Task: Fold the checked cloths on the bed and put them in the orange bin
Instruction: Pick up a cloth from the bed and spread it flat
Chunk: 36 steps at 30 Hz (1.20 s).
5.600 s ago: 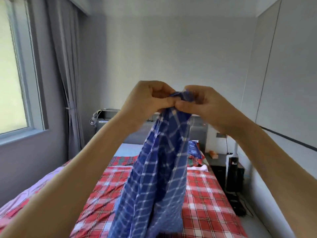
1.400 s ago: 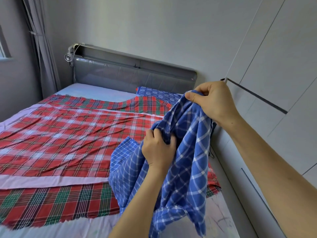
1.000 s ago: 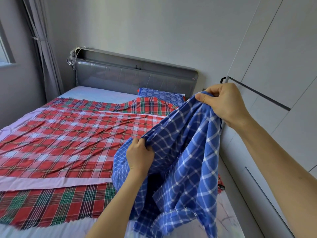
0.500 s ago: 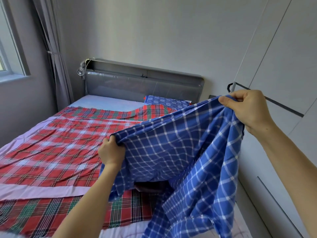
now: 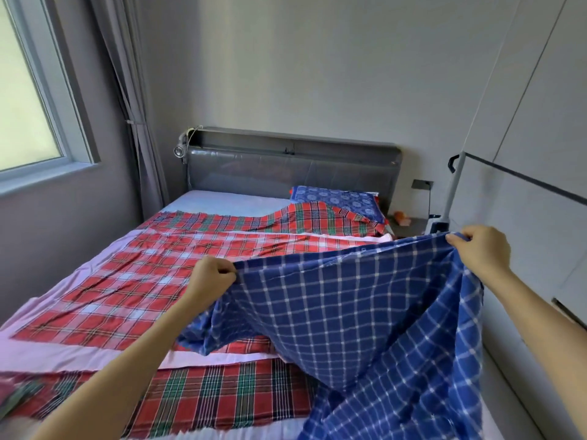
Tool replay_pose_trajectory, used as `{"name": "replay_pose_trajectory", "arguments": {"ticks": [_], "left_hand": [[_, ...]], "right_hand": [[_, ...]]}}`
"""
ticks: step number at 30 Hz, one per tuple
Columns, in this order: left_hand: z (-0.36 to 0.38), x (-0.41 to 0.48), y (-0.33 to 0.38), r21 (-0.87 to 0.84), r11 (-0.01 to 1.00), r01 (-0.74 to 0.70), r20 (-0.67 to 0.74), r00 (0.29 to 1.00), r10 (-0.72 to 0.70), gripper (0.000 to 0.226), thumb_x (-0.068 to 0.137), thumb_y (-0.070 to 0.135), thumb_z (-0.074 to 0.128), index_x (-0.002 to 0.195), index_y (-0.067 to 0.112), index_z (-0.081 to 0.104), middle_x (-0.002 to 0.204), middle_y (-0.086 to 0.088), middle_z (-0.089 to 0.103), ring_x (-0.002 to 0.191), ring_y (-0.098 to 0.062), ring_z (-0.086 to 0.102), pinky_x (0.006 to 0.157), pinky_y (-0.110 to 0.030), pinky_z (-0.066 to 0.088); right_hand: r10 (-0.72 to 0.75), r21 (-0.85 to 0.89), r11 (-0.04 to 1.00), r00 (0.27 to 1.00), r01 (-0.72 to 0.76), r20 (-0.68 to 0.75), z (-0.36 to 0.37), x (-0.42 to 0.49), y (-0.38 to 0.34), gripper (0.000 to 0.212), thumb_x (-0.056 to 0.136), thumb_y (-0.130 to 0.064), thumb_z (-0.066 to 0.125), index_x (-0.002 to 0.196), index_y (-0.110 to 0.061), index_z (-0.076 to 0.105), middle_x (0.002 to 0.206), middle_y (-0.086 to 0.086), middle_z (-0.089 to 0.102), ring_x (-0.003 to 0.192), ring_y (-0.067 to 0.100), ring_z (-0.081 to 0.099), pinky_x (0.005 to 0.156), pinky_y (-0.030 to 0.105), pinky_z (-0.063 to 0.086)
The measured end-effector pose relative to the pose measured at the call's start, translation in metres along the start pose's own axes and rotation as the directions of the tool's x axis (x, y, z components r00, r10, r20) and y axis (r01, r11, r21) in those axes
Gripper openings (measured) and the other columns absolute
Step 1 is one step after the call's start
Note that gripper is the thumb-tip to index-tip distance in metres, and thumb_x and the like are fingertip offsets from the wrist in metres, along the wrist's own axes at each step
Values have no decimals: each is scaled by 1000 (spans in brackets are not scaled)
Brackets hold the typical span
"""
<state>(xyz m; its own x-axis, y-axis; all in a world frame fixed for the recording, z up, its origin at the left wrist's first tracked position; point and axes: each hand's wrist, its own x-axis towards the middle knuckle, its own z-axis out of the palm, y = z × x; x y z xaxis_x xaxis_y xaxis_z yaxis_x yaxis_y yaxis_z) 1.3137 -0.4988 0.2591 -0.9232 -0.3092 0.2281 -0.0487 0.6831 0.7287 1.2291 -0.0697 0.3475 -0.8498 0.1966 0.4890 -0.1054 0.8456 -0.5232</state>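
Observation:
A blue checked cloth [image 5: 355, 309] is stretched wide above the right half of the bed, its lower part sagging onto the mattress. My left hand [image 5: 211, 279] pinches its top edge at the left. My right hand [image 5: 482, 250] pinches the same edge at the right, slightly higher. Beneath it, a large red checked cloth [image 5: 152, 281] lies spread flat. A red-and-green checked cloth [image 5: 222, 398] lies along the near edge, and another [image 5: 305, 219] lies near the pillow. No orange bin is in view.
The bed [image 5: 222, 200] has a grey headboard [image 5: 292, 168] and a blue patterned pillow [image 5: 336, 198]. White wardrobe doors [image 5: 540, 154] run close along the right side. A window [image 5: 22, 100] and grey curtain [image 5: 133, 115] are at left. A nightstand [image 5: 409, 222] sits at the back right.
My hands have drawn apart, left going left and right going right, so the bunched blue cloth is now spread wide. The view has tilted up slightly.

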Motion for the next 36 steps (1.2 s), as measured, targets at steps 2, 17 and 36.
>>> {"name": "replay_pose_trajectory", "arguments": {"ticks": [2,17,36], "left_hand": [[-6,-12,12,-129,991,38,75,997,-28,34,85,-6,47,60,10,61,61,-13,58,58,-21,47,55,-24,35],[-42,-19,37,37,939,-342,-139,929,344,13,81,6,69,77,13,59,70,4,59,64,-9,51,57,-20,40],[2,-5,-79,35,977,208,-346,920,-183,24,79,-5,64,91,1,43,68,-17,54,55,-26,45,45,-29,30]], "right_hand": [[46,-17,999,999,-45,18,6,3,11,47,90,-14,62,51,-7,36,51,11,40,49,22,36,48,26,24],[75,-1,997,997,-75,2,6,6,12,52,90,-14,60,48,-9,31,48,9,32,48,22,30,48,30,21],[-43,164,983,972,82,-229,-12,17,-9,46,91,-13,58,53,-8,32,50,7,30,52,23,31,48,32,21]]}}
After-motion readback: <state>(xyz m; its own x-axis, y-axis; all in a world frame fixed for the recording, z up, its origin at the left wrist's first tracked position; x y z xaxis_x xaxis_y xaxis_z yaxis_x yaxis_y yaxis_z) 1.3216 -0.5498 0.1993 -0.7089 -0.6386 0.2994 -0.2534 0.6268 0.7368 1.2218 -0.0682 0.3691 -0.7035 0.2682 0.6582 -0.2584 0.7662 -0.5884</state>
